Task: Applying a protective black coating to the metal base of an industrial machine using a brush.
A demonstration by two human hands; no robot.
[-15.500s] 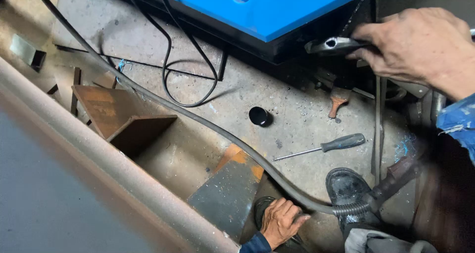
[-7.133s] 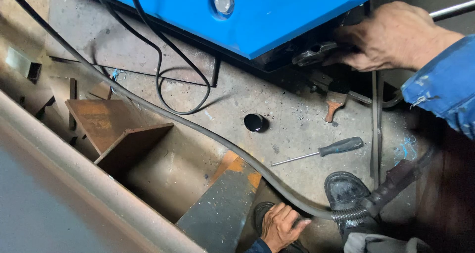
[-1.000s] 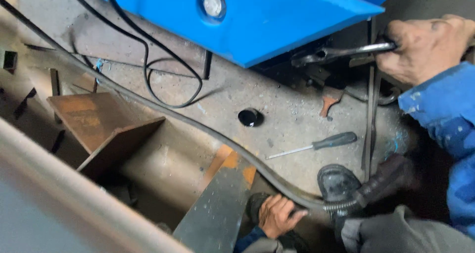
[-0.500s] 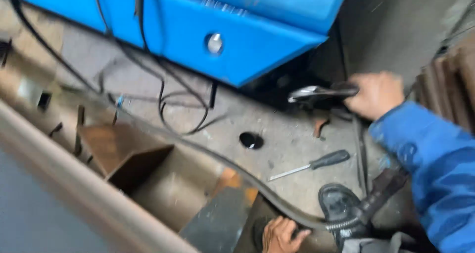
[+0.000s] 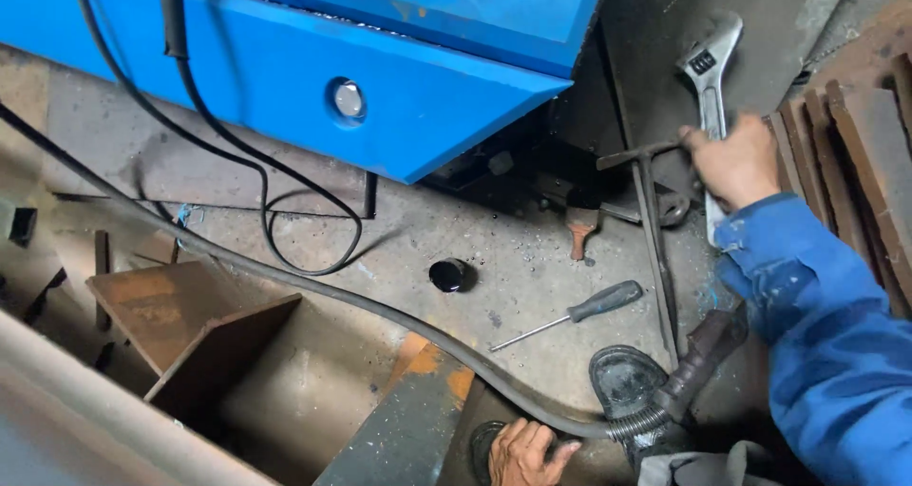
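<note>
My right hand [image 5: 736, 163] grips the handle of a steel adjustable wrench [image 5: 711, 73], held upright with its jaw pointing up, to the right of the blue machine housing [image 5: 380, 77]. The blue sleeve runs down the right side. My left hand [image 5: 524, 451] rests at the bottom edge, fingers spread on the floor beside a thick black hose [image 5: 361, 301]. A screwdriver [image 5: 575, 313] with a dark handle lies on the concrete between both hands.
A small black cap [image 5: 448, 275] sits on the floor. Thin black cables [image 5: 285, 210] loop under the housing. Rusty steel angle pieces [image 5: 190, 324] lie at lower left, stacked rusty plates [image 5: 864, 153] at right. A dark shoe [image 5: 627, 381] stands near the hose end.
My right hand has pulled the wrench out from under the blue machine and raised it upright. The view has shifted left and up. My left hand stays near the hose.
</note>
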